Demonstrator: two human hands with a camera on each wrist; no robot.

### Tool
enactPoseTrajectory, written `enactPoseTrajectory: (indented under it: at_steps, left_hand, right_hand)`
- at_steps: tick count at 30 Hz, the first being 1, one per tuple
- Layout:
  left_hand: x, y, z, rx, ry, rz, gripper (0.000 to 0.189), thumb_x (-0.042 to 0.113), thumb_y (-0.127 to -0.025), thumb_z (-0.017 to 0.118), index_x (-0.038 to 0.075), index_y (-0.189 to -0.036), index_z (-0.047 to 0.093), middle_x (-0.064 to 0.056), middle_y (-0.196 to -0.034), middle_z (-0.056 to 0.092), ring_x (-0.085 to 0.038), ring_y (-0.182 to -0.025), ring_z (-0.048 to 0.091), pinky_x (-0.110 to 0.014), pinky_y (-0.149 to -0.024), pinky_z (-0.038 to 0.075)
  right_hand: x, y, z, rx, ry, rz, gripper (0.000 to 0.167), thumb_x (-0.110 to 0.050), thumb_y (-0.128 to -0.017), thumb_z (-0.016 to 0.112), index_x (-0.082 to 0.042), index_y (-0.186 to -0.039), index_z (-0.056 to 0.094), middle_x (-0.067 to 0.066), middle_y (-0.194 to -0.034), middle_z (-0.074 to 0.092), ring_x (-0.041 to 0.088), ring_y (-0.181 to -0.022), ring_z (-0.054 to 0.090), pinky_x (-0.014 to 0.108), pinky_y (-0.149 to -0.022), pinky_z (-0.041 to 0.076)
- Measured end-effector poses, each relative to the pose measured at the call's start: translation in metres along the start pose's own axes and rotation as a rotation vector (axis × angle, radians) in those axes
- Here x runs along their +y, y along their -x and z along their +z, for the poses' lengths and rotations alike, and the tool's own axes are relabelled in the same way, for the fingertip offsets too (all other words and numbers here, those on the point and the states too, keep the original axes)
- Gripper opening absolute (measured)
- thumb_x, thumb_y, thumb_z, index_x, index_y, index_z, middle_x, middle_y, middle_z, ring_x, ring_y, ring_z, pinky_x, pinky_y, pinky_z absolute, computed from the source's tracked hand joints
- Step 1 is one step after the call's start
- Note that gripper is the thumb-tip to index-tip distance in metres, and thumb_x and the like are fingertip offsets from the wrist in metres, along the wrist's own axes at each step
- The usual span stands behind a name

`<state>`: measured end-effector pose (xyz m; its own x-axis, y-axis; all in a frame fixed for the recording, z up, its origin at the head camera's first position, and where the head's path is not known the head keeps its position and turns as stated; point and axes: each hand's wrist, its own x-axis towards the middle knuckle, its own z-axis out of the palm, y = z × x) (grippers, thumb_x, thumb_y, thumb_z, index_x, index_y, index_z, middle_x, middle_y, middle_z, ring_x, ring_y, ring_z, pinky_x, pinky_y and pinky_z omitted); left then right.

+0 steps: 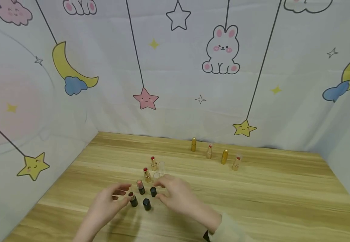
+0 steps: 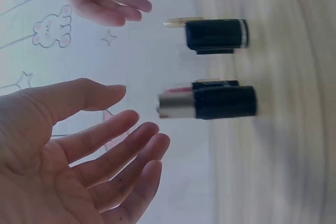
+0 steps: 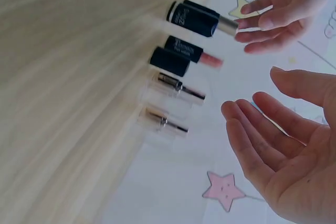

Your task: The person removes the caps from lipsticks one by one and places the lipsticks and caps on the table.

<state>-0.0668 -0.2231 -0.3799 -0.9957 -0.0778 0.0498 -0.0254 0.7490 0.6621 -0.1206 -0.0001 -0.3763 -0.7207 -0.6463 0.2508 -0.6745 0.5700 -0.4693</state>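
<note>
My left hand (image 1: 109,203) hovers with loosely bent fingers beside a black lipstick (image 1: 133,200); in the left wrist view a gap shows between the fingertips and its silver top. Just behind it stands an uncapped pinkish-nude lipstick (image 1: 140,187) in a black tube. To their right are two black caps, a nearer one (image 1: 146,204) and a farther one (image 1: 153,192). My right hand (image 1: 178,195) is just right of the farther cap, holding nothing, fingers spread in the right wrist view. Two uncapped red lipsticks in gold tubes, one nearer (image 1: 147,174) and one farther (image 1: 153,163), stand beyond, beside clear caps (image 1: 161,167).
Toward the back right of the wooden table (image 1: 268,198) stand two gold bullet-shaped lipsticks, one left (image 1: 194,144) and one right (image 1: 224,157), alternating with two clear-capped red ones, one left (image 1: 209,152) and one right (image 1: 236,163). A printed white cloth (image 1: 175,70) encloses the table's back and sides.
</note>
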Motion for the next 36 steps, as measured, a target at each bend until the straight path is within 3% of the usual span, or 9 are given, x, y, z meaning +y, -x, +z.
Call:
enactPoseTrajectory:
  at_steps: [5,11,18,25,30,36]
  left_hand:
    - [0.024,0.003,-0.003,0.069,0.003,0.024,0.034,0.017,-0.085,0.072,0.013,-0.118,0.066,-0.005,-0.116,0.068,-0.021,-0.104,0.064,-0.041,-0.091,0.052]
    - [0.061,0.004,0.003,0.147,0.176,0.042,0.034,0.017,-0.084,0.074,0.019,-0.117,0.066,0.002,-0.117,0.068,-0.015,-0.104,0.065,-0.027,-0.088,0.053]
    - [0.096,-0.001,0.028,0.104,0.361,0.121,0.045,0.016,-0.083,0.074,0.02,-0.126,0.061,0.0,-0.122,0.065,-0.017,-0.113,0.061,-0.033,-0.095,0.052]
    - [0.111,-0.016,0.051,0.088,0.384,0.187,0.049,0.018,-0.086,0.072,0.011,-0.131,0.056,-0.01,-0.128,0.062,-0.027,-0.119,0.059,-0.042,-0.098,0.05]
    - [0.117,-0.033,0.066,0.088,0.366,0.225,0.048,0.015,-0.086,0.071,0.007,-0.131,0.057,-0.014,-0.128,0.062,-0.029,-0.119,0.06,-0.042,-0.097,0.051]
    - [0.118,-0.053,0.088,0.056,0.411,0.195,0.048,0.013,-0.087,0.068,0.003,-0.132,0.054,-0.02,-0.131,0.058,-0.034,-0.122,0.057,-0.045,-0.099,0.05]
  right_hand:
    - [0.01,0.007,-0.013,0.051,0.01,0.07,0.023,-0.022,-0.086,0.071,-0.015,-0.107,0.068,-0.002,-0.102,0.07,0.012,-0.091,0.066,0.023,-0.073,0.054]
    - [0.024,0.013,-0.027,0.12,-0.014,0.15,0.023,-0.023,-0.087,0.07,-0.016,-0.109,0.068,-0.001,-0.104,0.071,0.015,-0.094,0.067,0.03,-0.074,0.055]
    - [0.041,0.018,-0.044,0.232,-0.086,0.228,0.022,-0.021,-0.087,0.07,-0.016,-0.109,0.069,0.0,-0.107,0.071,0.018,-0.098,0.067,0.039,-0.083,0.055]
    - [0.062,0.024,-0.055,0.285,-0.183,0.279,0.023,-0.021,-0.088,0.07,-0.015,-0.11,0.069,0.001,-0.108,0.071,0.019,-0.1,0.067,0.042,-0.089,0.054]
    - [0.076,0.028,-0.061,0.328,-0.202,0.253,0.021,-0.016,-0.088,0.069,-0.011,-0.108,0.07,0.005,-0.106,0.072,0.021,-0.097,0.068,0.043,-0.086,0.055]
    - [0.089,0.03,-0.068,0.386,-0.213,0.251,0.019,-0.013,-0.088,0.068,-0.007,-0.106,0.069,0.009,-0.103,0.072,0.025,-0.095,0.068,0.044,-0.086,0.055]
